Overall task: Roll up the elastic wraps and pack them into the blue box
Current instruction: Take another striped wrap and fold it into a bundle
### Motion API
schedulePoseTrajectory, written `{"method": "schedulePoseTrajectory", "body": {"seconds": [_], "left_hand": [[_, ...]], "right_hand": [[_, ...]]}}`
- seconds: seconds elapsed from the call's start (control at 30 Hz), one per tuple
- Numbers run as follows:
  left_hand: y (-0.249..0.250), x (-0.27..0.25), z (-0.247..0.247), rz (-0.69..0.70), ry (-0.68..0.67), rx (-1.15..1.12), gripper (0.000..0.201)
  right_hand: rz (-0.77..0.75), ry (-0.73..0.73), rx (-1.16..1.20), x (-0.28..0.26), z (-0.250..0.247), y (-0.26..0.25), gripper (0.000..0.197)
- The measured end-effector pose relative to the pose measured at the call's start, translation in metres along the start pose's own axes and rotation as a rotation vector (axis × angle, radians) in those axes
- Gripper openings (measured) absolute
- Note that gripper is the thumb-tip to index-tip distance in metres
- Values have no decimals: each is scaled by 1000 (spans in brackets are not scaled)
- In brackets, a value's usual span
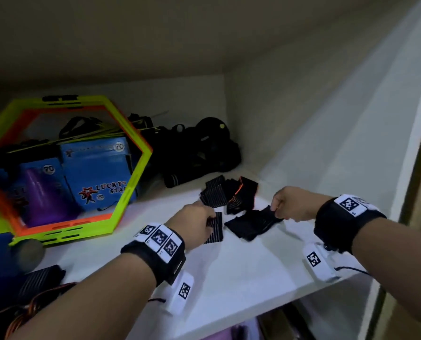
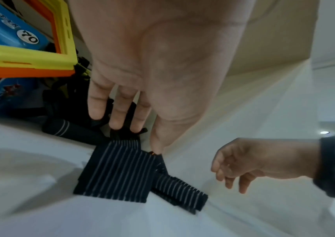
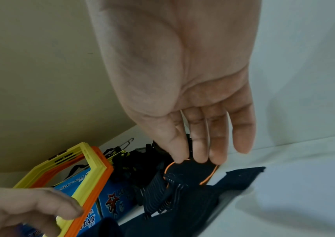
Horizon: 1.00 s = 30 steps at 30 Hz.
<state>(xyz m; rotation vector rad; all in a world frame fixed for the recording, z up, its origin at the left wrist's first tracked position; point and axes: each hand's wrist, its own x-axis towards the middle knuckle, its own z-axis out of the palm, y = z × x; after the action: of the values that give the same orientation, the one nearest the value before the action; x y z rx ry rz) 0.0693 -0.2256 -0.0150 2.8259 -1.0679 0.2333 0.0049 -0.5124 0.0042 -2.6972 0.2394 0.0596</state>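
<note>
A black wrap with thin white stripes lies on the white shelf. My left hand pinches its far end between thumb and fingertips. To the right, my right hand pinches the raised corner of a plain black wrap. Just beyond both hands lies a heap of further wraps, one with orange trim. The blue boxes stand at the back left, behind the hexagon frames.
Green and orange hexagon frames lean in front of the boxes. A pile of black straps and a rolled wrap fill the back corner. The cupboard's side wall stands close on the right. Orange cords lie at the near left.
</note>
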Motion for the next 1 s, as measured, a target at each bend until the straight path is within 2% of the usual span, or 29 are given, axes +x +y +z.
{"method": "schedulePoseTrajectory", "body": {"seconds": [0.1,0.23,0.3,0.4,0.5,0.6,0.67,0.73,0.8,0.9,1.0], "left_hand": [[1,13,12,-46,-52,60,36],[-3,20,20,-93,-103,114,8],[-4,22,21,-116,-145,116,21],[-5,22,21,-123,-172,130,22],[-7,21,18,-108,-125,106,35],[-3,15,2,-117,-21,80,17],[2,10,-12,-95,29,88,13],[3,7,-25,-84,65,113,16],[-1,5,-34,-91,92,87,19],[-9,-1,-40,-125,141,63,22],[-7,-7,-43,-164,143,72,19]], "right_hand": [[-47,12,-39,2,4,14,16],[-100,-11,-79,13,12,20,24],[-114,-41,-117,21,18,18,31],[-138,-71,-165,35,23,14,40],[-158,-100,-215,44,21,7,37],[-227,-112,-268,51,21,-1,33],[-253,-106,-326,58,22,-3,30],[-235,-82,-414,63,21,-3,13],[-175,-58,-474,65,17,-1,15],[-88,-143,-606,65,16,-1,7],[-47,-174,-599,65,21,-1,16]]}}
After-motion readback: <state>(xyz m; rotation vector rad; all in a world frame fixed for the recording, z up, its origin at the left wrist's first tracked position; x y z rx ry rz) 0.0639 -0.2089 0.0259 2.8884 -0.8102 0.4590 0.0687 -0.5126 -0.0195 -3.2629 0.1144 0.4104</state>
